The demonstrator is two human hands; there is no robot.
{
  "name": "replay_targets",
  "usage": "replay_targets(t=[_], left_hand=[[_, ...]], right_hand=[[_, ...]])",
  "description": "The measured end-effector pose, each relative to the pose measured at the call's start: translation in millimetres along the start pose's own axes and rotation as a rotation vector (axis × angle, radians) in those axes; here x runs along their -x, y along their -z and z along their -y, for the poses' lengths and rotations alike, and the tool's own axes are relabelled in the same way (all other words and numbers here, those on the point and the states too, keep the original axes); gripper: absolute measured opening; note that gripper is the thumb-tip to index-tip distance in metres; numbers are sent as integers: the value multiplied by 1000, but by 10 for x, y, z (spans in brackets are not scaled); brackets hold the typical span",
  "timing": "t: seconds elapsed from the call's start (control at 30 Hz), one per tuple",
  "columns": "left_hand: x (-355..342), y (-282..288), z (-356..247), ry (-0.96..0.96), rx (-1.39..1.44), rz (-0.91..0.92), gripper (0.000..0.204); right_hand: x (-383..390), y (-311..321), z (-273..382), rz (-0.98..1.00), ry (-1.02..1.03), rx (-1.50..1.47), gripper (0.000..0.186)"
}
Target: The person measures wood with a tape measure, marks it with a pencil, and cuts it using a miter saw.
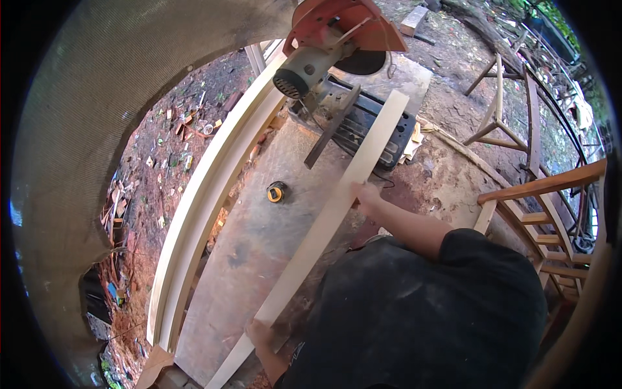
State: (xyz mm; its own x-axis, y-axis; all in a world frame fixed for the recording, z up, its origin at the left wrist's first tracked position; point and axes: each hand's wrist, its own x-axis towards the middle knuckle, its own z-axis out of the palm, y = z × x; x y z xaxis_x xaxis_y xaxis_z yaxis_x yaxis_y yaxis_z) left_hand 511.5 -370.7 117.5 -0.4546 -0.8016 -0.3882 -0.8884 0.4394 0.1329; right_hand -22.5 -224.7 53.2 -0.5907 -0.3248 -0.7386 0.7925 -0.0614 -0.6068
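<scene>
On the counter, board runs under chop saw | right hand presses its edge; left hand grips the near end | tape measure left of board | keep board flat, fingers away from the blade.

Bench: worn grey slab, stained. On it: chop saw at the far end, a long pale batten lying lengthwise, a yellow tape measure, wood offcuts beside the saw base.

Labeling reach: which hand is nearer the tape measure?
Left. Left hand grips the board below the tape measure; right hand holds the board's far side.
</scene>
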Motion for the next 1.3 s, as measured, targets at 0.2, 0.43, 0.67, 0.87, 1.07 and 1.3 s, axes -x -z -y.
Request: replay_targets(t=[0.2, 0.43, 0.67, 0.87, 1.07, 1.3], left_hand=[[-100, -112, 744, 190, -99, -126, 25], [-277, -6, 813, 244, -73, -175, 29], [-548, 77, 874, 178, -65, -230, 31], [-708, 151, 882, 198, -60, -152, 33], [-759, 38, 908, 197, -68, -221, 32], [-822, 201, 702, 321, -24, -76, 33]], right_hand=[[-149, -540, -576, 91, -58, 268, 32], [-217, -713, -522, 60, -75, 497, 37], [-123, -936, -192, 90, -141, 538, 39], [-146, -1026, -164, 54, -179, 523, 39], [-10, -1100, -95, 41, -102, 501, 33], [-189, -998, -96, 64, -186, 568, 38]])
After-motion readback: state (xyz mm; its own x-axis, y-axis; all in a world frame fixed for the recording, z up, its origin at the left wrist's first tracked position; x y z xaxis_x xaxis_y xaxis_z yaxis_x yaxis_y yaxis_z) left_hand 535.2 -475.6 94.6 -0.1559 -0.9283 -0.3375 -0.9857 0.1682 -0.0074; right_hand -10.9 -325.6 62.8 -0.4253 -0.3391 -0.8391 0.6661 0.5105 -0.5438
